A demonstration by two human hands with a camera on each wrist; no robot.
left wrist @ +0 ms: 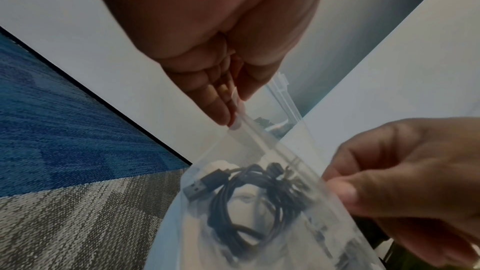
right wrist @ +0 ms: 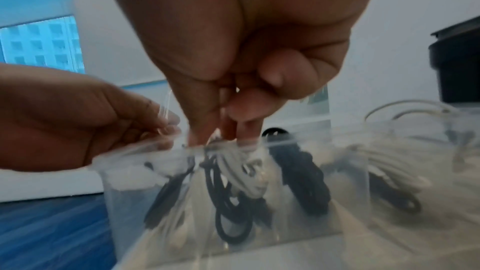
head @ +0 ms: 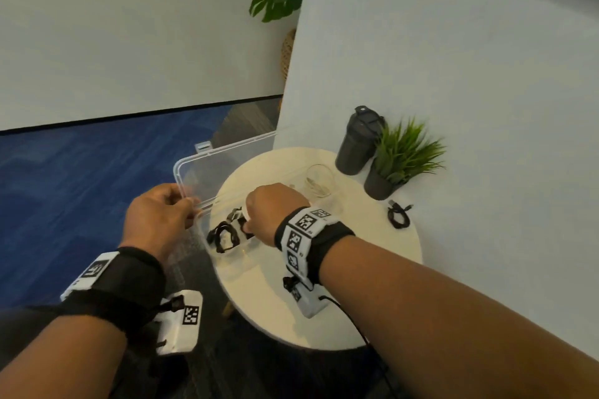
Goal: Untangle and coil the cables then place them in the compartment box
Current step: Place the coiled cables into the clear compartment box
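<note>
Cables point(head: 227, 232) sitting coiled at 9 o'clock inside the clear compartment box point(head: 249, 264), feeling light and floppy. Right hand point(head: 270, 209) pinching down onto a coil; left hand point(head: 158, 215) pinching the thin, bendy lid point(head: 220, 168) edge. Best gripping across bundled loops.

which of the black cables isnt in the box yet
The coiled black cable lying on the round table near the potted plant; the other black cables sit inside the clear compartment box.
</note>
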